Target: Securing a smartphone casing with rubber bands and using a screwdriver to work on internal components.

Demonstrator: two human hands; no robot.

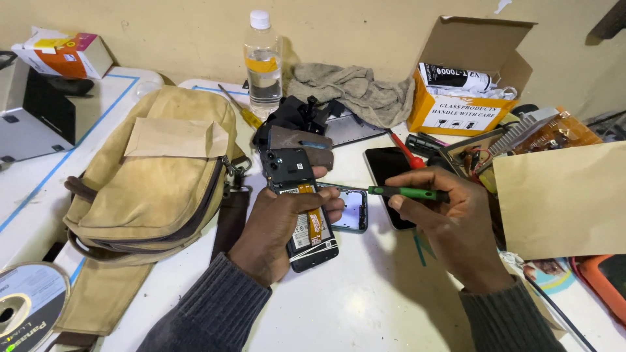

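My left hand [277, 225] grips an opened phone [297, 195] with its back cover off, its battery and orange flex strip showing; the thumb lies across the middle. My right hand [450, 221] holds a green-handled screwdriver [407, 192] level, its tip pointing left toward the phone's right edge. A detached phone frame [352, 208] lies on the white table [365, 300] just behind my left fingers. A second dark phone [385, 169] lies face up beside my right hand.
A tan canvas bag [156, 176] fills the left. A water bottle [263, 58], grey cloth [355, 91], yellow cardboard box [466, 78], brown envelope [564, 199], circuit board [554, 133], red screwdriver [407, 153] and yellow screwdriver [244, 112] surround the work spot.
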